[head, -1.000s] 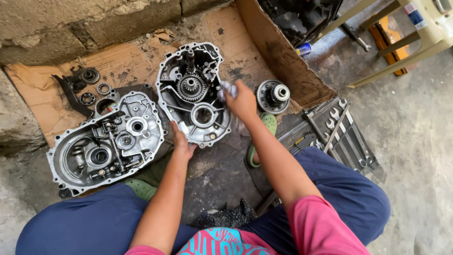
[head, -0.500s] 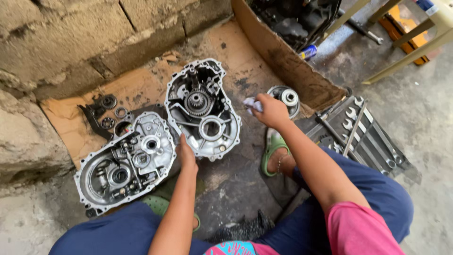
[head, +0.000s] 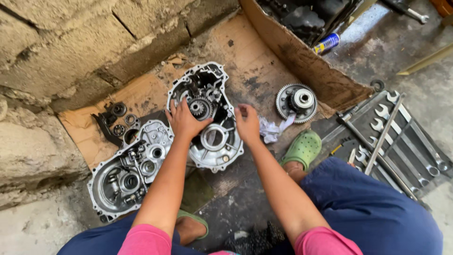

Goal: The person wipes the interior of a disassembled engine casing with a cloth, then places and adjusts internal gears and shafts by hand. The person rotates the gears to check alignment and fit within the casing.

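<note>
— Two hands now sit on the same engine case half (head: pixel 207 120), the one with the gear cluster, lying on the oily cardboard sheet (head: pixel 245 61). Half a second ago only the left was there.

— And the right hand (head: pixel 247 123)?
— It was out at three o'clock of the casing, gripping a white rag (head: pixel 272 130) near the clutch gear (head: pixel 296 102). It has come back to the casing's right edge; the rag lies loose on the cardboard just beside it, let go.

— Is it gripping anything now?
— Fingers curl at the rim, touching metal. Whether they actually clamp it, I cannot tell.

— Left hand (head: pixel 185 122)?
— Palm down, fingers spread over the left side of the casing next to the central gear (head: pixel 200 108), pressing rather than clutching. It stayed put throughout.

— So wiping looks finished?
— I judge so: rag dropped, both hands bracing the part.

— What else is about?
— Second case half (head: pixel 127 172) at eight o'clock, small bearings (head: pixel 118 118) at ten, a row of spanners (head: pixel 401 137) on a cloth roll at three, a green clog (head: pixel 303 147) by the knee.
</note>
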Available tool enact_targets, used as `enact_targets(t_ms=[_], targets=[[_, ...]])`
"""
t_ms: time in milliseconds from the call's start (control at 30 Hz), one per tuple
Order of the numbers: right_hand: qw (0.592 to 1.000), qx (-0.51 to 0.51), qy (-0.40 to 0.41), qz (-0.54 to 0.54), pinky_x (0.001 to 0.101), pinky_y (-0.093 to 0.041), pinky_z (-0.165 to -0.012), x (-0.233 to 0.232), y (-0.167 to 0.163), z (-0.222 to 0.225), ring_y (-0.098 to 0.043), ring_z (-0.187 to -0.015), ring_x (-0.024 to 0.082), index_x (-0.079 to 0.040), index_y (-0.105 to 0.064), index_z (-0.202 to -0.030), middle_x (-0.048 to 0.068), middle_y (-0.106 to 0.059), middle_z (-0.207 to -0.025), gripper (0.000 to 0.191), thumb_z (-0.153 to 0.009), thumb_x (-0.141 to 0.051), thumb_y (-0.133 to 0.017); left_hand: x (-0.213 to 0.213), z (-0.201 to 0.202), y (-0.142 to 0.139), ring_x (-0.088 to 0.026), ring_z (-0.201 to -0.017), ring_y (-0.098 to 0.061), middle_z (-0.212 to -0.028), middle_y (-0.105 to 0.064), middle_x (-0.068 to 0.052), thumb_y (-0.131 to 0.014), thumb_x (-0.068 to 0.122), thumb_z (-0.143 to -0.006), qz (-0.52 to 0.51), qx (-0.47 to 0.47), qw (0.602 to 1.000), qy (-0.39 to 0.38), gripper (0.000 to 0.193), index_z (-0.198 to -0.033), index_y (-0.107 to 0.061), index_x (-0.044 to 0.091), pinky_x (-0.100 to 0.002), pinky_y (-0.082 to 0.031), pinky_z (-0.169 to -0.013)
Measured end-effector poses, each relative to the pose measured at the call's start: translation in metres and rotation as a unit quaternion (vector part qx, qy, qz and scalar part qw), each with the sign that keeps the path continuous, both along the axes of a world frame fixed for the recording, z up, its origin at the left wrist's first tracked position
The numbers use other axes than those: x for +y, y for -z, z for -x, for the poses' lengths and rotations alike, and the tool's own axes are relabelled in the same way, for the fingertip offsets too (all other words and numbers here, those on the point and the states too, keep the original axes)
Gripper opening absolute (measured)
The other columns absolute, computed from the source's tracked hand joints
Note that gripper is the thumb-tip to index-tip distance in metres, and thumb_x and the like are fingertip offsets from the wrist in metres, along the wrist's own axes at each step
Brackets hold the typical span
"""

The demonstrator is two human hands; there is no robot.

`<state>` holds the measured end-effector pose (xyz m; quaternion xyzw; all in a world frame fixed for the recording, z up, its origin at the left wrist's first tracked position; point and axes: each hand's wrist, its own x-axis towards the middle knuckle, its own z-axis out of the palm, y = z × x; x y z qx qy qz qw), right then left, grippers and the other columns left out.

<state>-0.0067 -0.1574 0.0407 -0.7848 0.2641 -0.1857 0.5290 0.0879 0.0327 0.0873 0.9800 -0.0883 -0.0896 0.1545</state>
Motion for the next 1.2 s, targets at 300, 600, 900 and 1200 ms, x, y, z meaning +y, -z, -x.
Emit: enact_targets(t_ms=[300,600,900,1200], targets=[[0.992,0.107,-0.005,0.059,0.0441,-0.055,-0.078,0.02,0.003,-0.004,-0.072,-0.093,0.034,-0.013,-0.068,-0.12,0.013,-0.075,-0.102,0.032,-0.098,-0.036,-0.061,-0.005,-0.012,0.031,-0.033,-0.151,-0.023,-0.153,-0.042,-0.021,-0.09,0.067,-0.048,-0.072,0.005,0.997,0.013,0.126,-0.145,-0.046,0.0,-0.056,-0.005,-0.123],[0.988,0.107,0.003,0.108,0.0466,-0.054,-0.075,0.023,0.014,-0.003,-0.07,-0.09,0.036,-0.014,-0.067,-0.119,0.014,-0.072,-0.1,0.028,-0.099,-0.033,-0.061,0.001,-0.008,0.055,-0.036,-0.139,-0.041,-0.138,-0.053,-0.023,-0.09,0.069,-0.043,0.028,-0.106,0.994,0.009,0.123,-0.132,-0.054,-0.007,-0.054,-0.008,-0.125],[0.987,0.118,0.007,0.112,0.0463,-0.054,-0.073,0.023,0.022,-0.004,-0.07,-0.087,0.035,-0.015,-0.067,-0.118,0.014,-0.072,-0.098,0.027,-0.099,-0.032,-0.062,0.008,-0.017,0.05,-0.038,-0.133,-0.046,-0.128,-0.059,-0.022,-0.09,0.069,-0.042,0.056,-0.169,0.981,0.075,0.114,-0.122,-0.062,-0.008,-0.053,-0.014,-0.124],[0.989,0.097,0.016,0.11,0.0458,-0.054,-0.073,0.024,0.005,-0.006,-0.07,-0.085,0.034,-0.013,-0.068,-0.118,0.014,-0.071,-0.096,0.027,-0.098,-0.031,-0.064,-0.011,0.0,0.047,-0.037,-0.128,-0.048,-0.122,-0.06,-0.019,-0.088,0.07,-0.042,0.036,-0.146,0.988,-0.041,0.113,-0.121,-0.06,-0.006,-0.057,-0.012,-0.122]])
